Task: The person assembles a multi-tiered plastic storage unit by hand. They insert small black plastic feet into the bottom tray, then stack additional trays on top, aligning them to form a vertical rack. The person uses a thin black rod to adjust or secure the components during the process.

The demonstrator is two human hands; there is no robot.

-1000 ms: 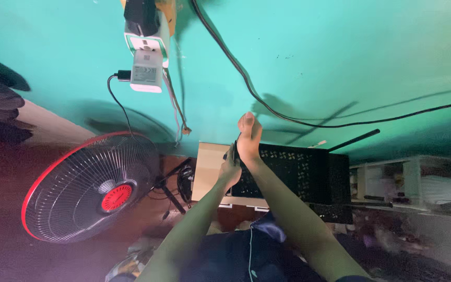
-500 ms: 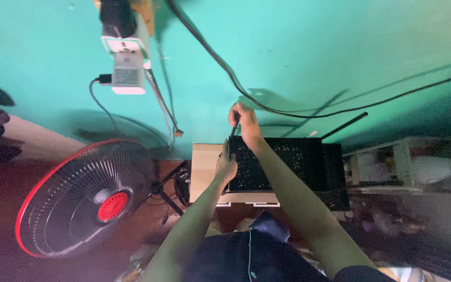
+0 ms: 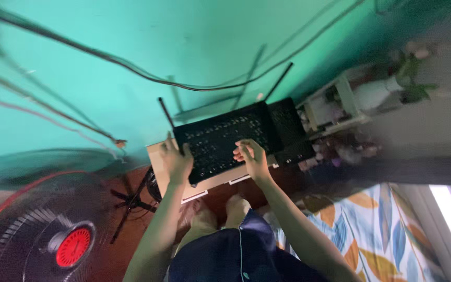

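Observation:
A flat black perforated box [image 3: 220, 133] with thin antennas lies on a pale wooden stand [image 3: 156, 156] against the teal wall. My left hand [image 3: 176, 163] grips the box's left front corner, fingers wrapped over its edge. My right hand [image 3: 251, 157] lies on the box's front right part, fingers curled on its top. Both forearms reach forward from my lap. A second black slab [image 3: 291, 130] sits just right of the box, partly under it.
A red-rimmed floor fan [image 3: 53, 237] stands at the lower left. Dark cables [image 3: 131, 70] run across the wall. A white rack [image 3: 340, 102] with small items is at the right, and a leaf-patterned cloth [image 3: 371, 219] at the lower right. My bare feet [image 3: 220, 211] rest below the stand.
My hands came down from near the wall cable onto the black box, the left to its corner, the right to its front. The view swung right, and the wall socket is out of sight.

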